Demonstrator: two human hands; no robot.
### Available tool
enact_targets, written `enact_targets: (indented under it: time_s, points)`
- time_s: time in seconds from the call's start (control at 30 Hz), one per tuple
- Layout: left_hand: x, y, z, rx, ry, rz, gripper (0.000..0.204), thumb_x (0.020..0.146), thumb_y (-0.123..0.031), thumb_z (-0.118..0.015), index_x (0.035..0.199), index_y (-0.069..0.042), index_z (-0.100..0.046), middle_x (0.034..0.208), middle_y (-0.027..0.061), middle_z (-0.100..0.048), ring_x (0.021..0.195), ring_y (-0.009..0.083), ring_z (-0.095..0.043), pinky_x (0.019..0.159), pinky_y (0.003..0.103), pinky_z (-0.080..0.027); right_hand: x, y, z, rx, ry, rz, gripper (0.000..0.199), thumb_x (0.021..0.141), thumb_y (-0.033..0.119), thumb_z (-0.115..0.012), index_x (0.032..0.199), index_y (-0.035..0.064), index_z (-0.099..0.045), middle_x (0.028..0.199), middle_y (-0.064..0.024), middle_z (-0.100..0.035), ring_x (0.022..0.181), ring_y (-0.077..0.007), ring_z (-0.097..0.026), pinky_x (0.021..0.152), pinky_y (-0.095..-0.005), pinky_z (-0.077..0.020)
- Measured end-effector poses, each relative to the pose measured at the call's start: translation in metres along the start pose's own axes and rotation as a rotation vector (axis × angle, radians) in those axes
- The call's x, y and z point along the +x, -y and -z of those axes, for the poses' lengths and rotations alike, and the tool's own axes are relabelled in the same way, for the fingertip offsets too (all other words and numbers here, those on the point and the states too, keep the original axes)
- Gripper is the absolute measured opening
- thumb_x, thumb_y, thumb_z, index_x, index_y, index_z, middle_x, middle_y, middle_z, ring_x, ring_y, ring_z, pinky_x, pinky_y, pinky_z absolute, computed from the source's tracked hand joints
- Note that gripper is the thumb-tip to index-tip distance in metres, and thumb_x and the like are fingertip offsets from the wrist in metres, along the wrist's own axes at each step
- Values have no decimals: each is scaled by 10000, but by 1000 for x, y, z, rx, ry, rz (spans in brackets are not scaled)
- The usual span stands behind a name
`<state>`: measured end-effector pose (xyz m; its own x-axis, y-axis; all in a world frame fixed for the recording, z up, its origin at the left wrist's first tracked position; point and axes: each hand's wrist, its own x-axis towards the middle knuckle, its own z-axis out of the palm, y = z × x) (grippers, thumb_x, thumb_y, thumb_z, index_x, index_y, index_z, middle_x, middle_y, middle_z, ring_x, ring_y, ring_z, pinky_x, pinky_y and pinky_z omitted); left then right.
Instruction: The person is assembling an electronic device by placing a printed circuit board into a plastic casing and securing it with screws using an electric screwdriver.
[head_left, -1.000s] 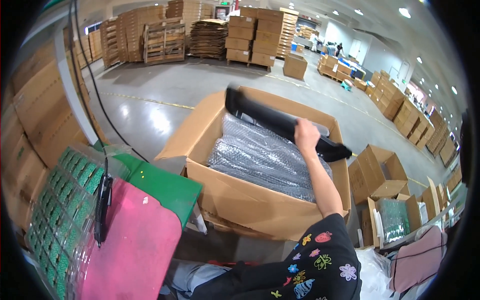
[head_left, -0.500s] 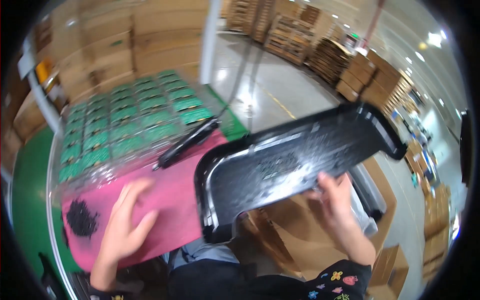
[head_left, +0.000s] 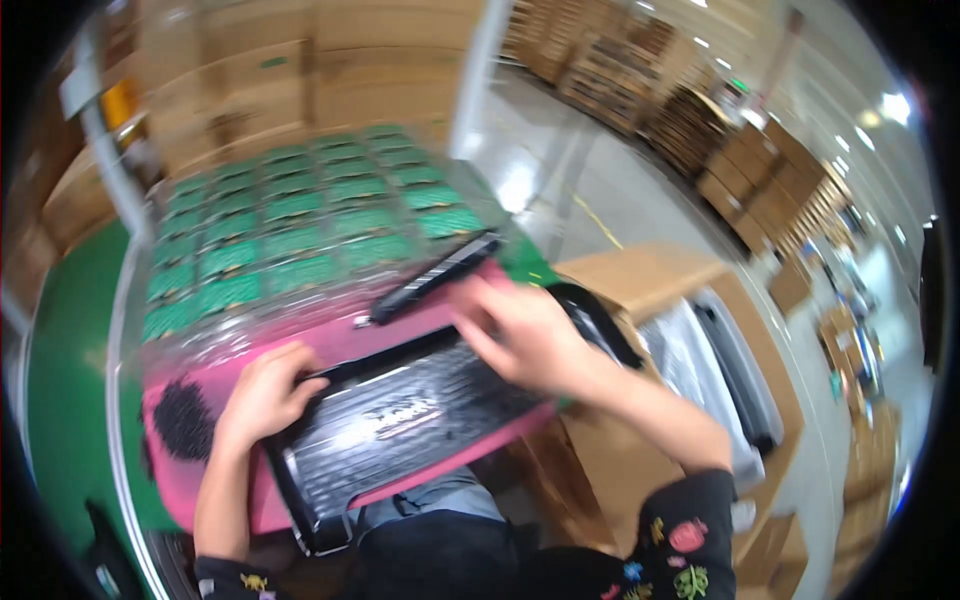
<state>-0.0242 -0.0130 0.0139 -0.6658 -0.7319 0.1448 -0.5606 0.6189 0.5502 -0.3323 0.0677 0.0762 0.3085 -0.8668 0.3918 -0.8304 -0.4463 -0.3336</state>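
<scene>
- Panel of glossy black plastic, long, ribbed and rimmed, lies aslant on the flat pink mat, between both hands.
- Left hand: bent fingers and thumb at the panel's upper left corner; whether it grips is unclear.
- Right hand: blurred, over the panel's right part, thumb and fingers parted, forearm slanting in from lower right.
- Slim black handheld tool lies just beyond the panel.
</scene>
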Motion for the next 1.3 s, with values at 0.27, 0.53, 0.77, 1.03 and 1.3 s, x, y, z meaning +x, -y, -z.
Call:
enact_targets:
  time_s: [0.27,0.53,0.77,1.03,1.3]
  points:
    - [-10,28,-23,2,-197,-60,167,794,24,-621,862,20,-469,792,134,-439,738,296,-473,674,360,-396,159,-135,-81,-402,315,-415,540,785,279,-634,1277,68,-561,1281,-121,-610,1235,-277,-527,1051,-482,-328]
    - [-6,32,-20,20,-21,-95,286,814,64,-608,1072,17,-496,876,130,-488,812,272,-449,770,353,-389,141,-150,-72,-452,255,-374,454,765,253,-655,1194,102,-661,1294,-124,-592,1293,-304,-448,1108,-535,-245]
    - [-3,12,-10,-13,-19,-64,153,820,15,-597,940,10,-502,873,115,-491,780,254,-489,727,315,-389,141,-130,-35,-703,138,-50,140,698,234,-734,819,165,-750,918,-19,-693,1017,-226,-593,902,-458,-392]
    - [-11,4,3,-941,-204,1,704,886,-452,-661,1340,52,-474,1187,110,-578,1037,186,-576,855,315,-468,95,42,-29,-367,-536,851,111,587,214,-641,535,118,-621,695,30,-556,798,-157,-557,909,-384,-440]
    - [-14,-6,2,-890,-307,19,518,736,-64,-790,1208,49,-608,1041,70,-630,827,132,-613,755,268,-508,68,46,-42,-256,-361,701,198,648,160,-703,827,80,-678,943,-29,-617,958,-187,-590,903,-383,-442]
